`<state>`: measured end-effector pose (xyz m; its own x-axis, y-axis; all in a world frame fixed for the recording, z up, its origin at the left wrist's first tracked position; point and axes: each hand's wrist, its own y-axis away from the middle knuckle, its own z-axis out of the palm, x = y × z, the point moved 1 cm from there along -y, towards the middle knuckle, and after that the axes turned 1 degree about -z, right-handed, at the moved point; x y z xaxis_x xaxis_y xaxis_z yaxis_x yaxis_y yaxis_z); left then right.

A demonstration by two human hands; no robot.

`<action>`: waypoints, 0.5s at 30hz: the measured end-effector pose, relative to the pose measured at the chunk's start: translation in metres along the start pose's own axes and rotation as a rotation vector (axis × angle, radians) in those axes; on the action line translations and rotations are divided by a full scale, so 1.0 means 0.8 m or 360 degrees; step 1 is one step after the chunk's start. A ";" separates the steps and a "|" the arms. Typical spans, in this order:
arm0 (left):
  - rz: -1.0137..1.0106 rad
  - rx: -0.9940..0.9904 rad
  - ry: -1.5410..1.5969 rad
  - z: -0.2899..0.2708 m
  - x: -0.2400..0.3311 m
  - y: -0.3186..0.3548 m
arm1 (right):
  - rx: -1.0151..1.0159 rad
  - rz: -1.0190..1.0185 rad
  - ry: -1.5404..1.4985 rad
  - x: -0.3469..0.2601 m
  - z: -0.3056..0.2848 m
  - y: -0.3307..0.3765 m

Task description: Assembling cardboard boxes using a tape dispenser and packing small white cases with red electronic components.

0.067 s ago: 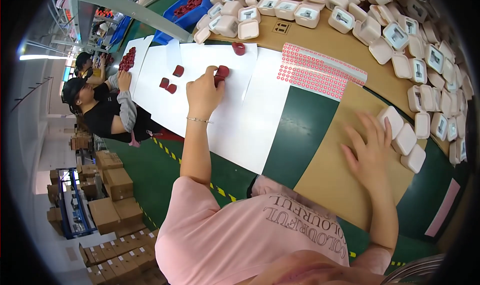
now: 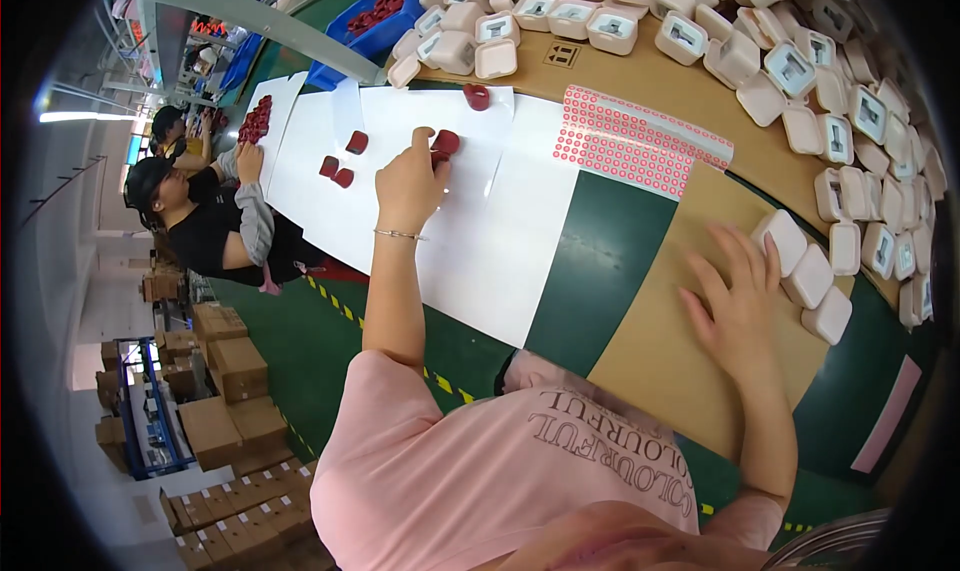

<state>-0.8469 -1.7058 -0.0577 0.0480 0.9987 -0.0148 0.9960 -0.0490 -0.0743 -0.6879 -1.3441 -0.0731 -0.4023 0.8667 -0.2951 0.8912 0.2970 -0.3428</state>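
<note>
My left hand (image 2: 408, 186) reaches over the white sheet (image 2: 470, 261), thumb and forefinger apart. Beside these fingers lie two small dark red cases (image 2: 446, 143), the lower one partly hidden by the hand; I cannot make out whether the thumb touches it. Three more red cases (image 2: 356, 142) rest to the left, and a separate red piece (image 2: 477, 97) is farther back. On the brown cardboard (image 2: 660, 301), my right hand (image 2: 735, 296) lies with fingers spread. Its fingertips reach the nearest of three closed pale beige cases (image 2: 780, 241).
Many beige cases (image 2: 765, 101), several open, cover the back and right. A sheet of round red-and-white stickers (image 2: 625, 141) lies at the middle back. A blue bin (image 2: 375, 31) of red pieces stands back left. A co-worker (image 2: 205, 211) sits at the table's left; cartons (image 2: 235, 366) stand behind.
My left hand has shifted very slightly to the right, while the red cases stay in place. The right hand has barely moved.
</note>
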 end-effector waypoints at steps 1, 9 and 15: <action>-0.0055 -0.0055 -0.0074 -0.004 0.003 -0.002 | 0.0001 0.0008 0.0000 -0.002 0.001 0.000; 0.0465 0.0135 0.0862 -0.022 0.048 0.010 | -0.0025 -0.0067 -0.0171 0.001 0.006 0.000; 0.1039 -0.0653 0.1313 -0.035 0.201 0.056 | 0.0061 -0.0066 -0.0509 0.003 0.009 -0.001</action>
<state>-0.7925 -1.5469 -0.0357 0.4518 0.4929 0.7435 0.7041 -0.7089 0.0421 -0.6907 -1.3453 -0.0800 -0.4890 0.6822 -0.5435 0.8666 0.3090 -0.3918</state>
